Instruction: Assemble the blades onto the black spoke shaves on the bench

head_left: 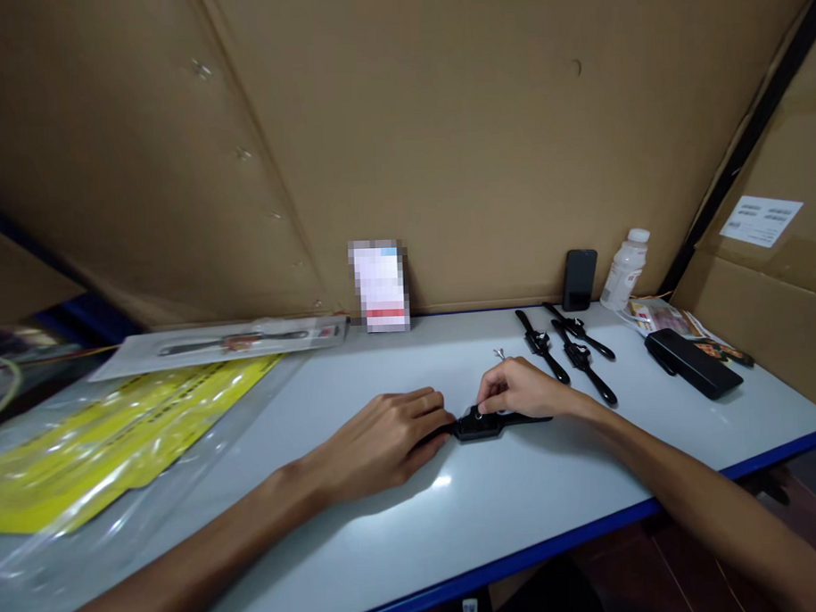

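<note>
A black spokeshave [477,427] lies crosswise on the white tabletop. My left hand [403,431] is closed around its left handle, with the fingers curled over it. My right hand [518,389] is in a pinch over the middle of the tool, thumb and fingertips pressed on a small silver part that they mostly hide. The right handle shows beneath my right wrist. Just behind my right hand, a small silver screw [499,354] stands out on the table.
More black spokeshaves [588,371] lie to the right. Behind them are a dark phone [579,280] and a bottle [624,270]. A black case [695,363] sits far right. A lit, blurred screen [382,286] leans on the cardboard. Packaged spokeshave [249,340] and yellow plastic bags [137,431] occupy the left.
</note>
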A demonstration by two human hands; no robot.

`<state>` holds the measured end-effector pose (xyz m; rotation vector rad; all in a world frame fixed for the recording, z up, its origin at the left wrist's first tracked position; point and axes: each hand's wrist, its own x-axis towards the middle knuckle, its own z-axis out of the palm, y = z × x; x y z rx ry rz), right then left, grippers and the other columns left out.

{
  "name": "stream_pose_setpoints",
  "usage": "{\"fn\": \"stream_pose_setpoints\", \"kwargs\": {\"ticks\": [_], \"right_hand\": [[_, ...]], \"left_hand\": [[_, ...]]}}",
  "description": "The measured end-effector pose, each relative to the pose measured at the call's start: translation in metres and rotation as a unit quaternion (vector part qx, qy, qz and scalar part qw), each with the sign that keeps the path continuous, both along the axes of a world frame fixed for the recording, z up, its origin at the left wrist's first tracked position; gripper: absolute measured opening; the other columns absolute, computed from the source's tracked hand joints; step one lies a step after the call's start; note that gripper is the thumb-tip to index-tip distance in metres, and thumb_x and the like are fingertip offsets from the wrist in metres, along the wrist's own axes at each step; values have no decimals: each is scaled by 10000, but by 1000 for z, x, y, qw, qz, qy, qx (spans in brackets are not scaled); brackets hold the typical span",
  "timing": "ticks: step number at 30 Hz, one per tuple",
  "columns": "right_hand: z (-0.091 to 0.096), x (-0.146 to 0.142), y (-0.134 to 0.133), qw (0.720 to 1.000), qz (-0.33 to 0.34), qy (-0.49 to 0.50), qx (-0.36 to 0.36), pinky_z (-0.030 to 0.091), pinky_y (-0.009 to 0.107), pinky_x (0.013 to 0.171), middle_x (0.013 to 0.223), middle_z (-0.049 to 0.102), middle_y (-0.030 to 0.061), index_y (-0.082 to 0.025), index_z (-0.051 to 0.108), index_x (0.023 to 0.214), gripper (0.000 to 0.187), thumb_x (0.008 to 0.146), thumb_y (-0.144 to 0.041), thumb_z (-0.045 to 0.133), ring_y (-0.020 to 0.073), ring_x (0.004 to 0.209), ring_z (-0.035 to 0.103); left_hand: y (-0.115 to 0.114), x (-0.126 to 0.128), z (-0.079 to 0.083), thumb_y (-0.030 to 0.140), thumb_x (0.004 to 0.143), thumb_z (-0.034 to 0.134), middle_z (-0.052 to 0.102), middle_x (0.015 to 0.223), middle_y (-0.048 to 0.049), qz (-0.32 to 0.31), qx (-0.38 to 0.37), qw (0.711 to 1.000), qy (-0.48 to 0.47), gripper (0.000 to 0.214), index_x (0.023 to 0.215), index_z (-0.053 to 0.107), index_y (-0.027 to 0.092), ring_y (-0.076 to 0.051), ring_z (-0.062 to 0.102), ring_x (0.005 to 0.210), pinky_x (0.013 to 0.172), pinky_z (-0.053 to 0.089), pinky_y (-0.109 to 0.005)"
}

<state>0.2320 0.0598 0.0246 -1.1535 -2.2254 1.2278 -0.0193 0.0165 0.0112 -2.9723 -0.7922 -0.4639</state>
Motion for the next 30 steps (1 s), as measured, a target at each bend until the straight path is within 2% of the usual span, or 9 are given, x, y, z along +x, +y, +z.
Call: {"fn": "stream_pose_setpoints", "kwargs": {"ticks": [8, 12, 14, 16, 19, 21, 24, 26, 30], "right_hand": [[-2, -1, -1, 1000, 5, -1, 1, 452, 245, 687, 655, 671, -35, -162, 748, 736, 114, 768, -56, 723, 115, 667, 591], [6, 7, 2, 1000, -6, 2, 20, 458, 247, 675, 712, 713, -5, -153, 775, 822, 63, 801, -121, 724, 125, 672, 608], [13, 16, 8, 996, -64, 17, 63, 461, 252, 674, 752, 734, 15, -146, 775, 860, 95, 853, -156, 681, 132, 682, 620], [20, 25, 15, 979, -151, 4, 137, 461, 262, 688, 796, 754, 34, -146, 772, 881, 141, 900, -165, 633, 144, 707, 638], [22, 31, 21, 935, -231, -102, 248, 472, 291, 759, 921, 787, 70, -169, 784, 946, 165, 933, -169, 619, 190, 846, 678], [18, 27, 22, 911, -215, -192, 294, 483, 319, 833, 1052, 789, 102, -185, 788, 1043, 190, 955, -194, 619, 240, 1025, 672], [6, 13, 22, 886, -150, -287, 332, 494, 353, 905, 1181, 753, 149, -178, 762, 1166, 255, 1004, -272, 589, 298, 1219, 596], [0, 4, 24, 878, -129, -315, 336, 493, 361, 925, 1206, 732, 176, -162, 754, 1169, 273, 1021, -291, 565, 318, 1260, 570], [-9, -4, 30, 887, -129, -313, 314, 477, 339, 923, 1180, 725, 203, -136, 758, 1116, 267, 1011, -156, 513, 304, 1195, 625]], "left_hand": [[0, 0, 1, 209, 1073, 430, 673, 911, -49, 0, -3, 1000, 0, 277, 1112, 702, 179, -197, 657, 758, 649, 519, -325], [0, 0, 1, 210, 1072, 429, 676, 917, -52, 1, -3, 1000, 0, 275, 1111, 699, 180, -199, 661, 764, 658, 522, -325], [0, 1, 1, 202, 1063, 438, 673, 914, -53, 3, -7, 1000, -5, 269, 1100, 704, 180, -203, 659, 760, 654, 522, -328], [0, 1, 1, 196, 1056, 440, 669, 911, -55, 4, -13, 1000, -8, 271, 1085, 709, 178, -206, 653, 755, 650, 522, -334], [0, 2, 1, 191, 1049, 441, 668, 909, -57, 3, -20, 1000, -12, 274, 1076, 713, 178, -205, 649, 756, 654, 521, -335], [1, 3, 1, 185, 1037, 454, 668, 904, -57, 2, -22, 1000, -14, 265, 1076, 716, 181, -204, 653, 766, 660, 519, -325], [2, 3, 2, 180, 1012, 480, 668, 900, -57, -1, -24, 1000, -16, 246, 1073, 717, 184, -205, 658, 768, 664, 520, -318], [2, 3, 3, 195, 1006, 494, 671, 906, -59, -4, -24, 1000, -17, 235, 1079, 717, 186, -209, 663, 768, 664, 521, -319], [5, 1, 6, 334, 1042, 514, 694, 951, -75, -7, -26, 1000, -15, 264, 1118, 716, 183, -225, 691, 811, 700, 536, -333]]}}
